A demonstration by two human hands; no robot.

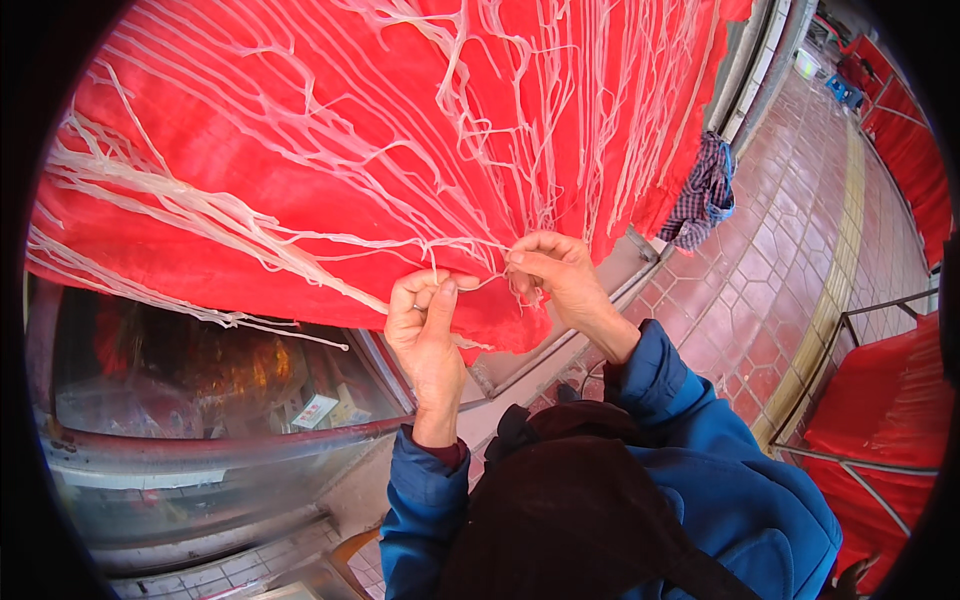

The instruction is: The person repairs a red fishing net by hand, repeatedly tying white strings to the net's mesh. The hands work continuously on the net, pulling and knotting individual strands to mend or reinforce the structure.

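Observation:
A large red cloth (330,190) spreads in front of me, with many long, pale strands (215,205) lying over it in uneven lines and tangles. My left hand (428,340) is closed at the cloth's near edge, thumb against the bent fingers, pinching a thin strand; a ring shows on one finger. To its right, my right hand (565,280) pinches thin pale strands between thumb and forefinger. A strand runs between the two hands. A thicker bundle of strands reaches from the far left to my left hand. Loose ends hang below my right fingers.
At the lower left stands a glass-fronted case (225,400) with items inside. Checked fabric (700,190) hangs beside the cloth's right edge. Reddish paving (750,290) stretches along the right, where more red cloth (880,390) lies on metal frames. A blue stool (843,92) stands far off.

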